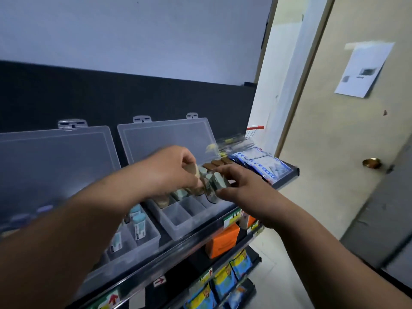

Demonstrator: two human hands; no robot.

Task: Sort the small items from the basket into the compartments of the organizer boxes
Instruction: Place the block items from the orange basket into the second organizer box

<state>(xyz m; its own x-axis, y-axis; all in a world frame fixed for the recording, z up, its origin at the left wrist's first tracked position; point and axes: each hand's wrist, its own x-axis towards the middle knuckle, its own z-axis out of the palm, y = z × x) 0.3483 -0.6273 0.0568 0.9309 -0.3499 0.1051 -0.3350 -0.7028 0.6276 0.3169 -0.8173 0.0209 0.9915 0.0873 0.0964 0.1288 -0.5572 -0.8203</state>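
Observation:
Two clear organizer boxes stand open on the top shelf, lids leaning back. Over the right box (178, 221) my left hand (171, 168) pinches a small beige-capped vial (193, 170). Beside it my right hand (240, 186) grips a small clear container with a grey-green lid (217, 182). Several more vials and brown-lidded items fill the right box's back compartments, while its front compartments look bare. The left box (145, 237) holds blue-capped vials (139, 226). The small wire basket with a red handle (254, 129) sits at the shelf's far right.
Blue-and-white packets (263, 163) and clear packets lie right of the boxes on the shelf. Lower shelves carry an orange box (223, 240) and blue-yellow packets (225, 284). A door with a brass knob (371, 163) is at right. A dark back panel rises behind the shelf.

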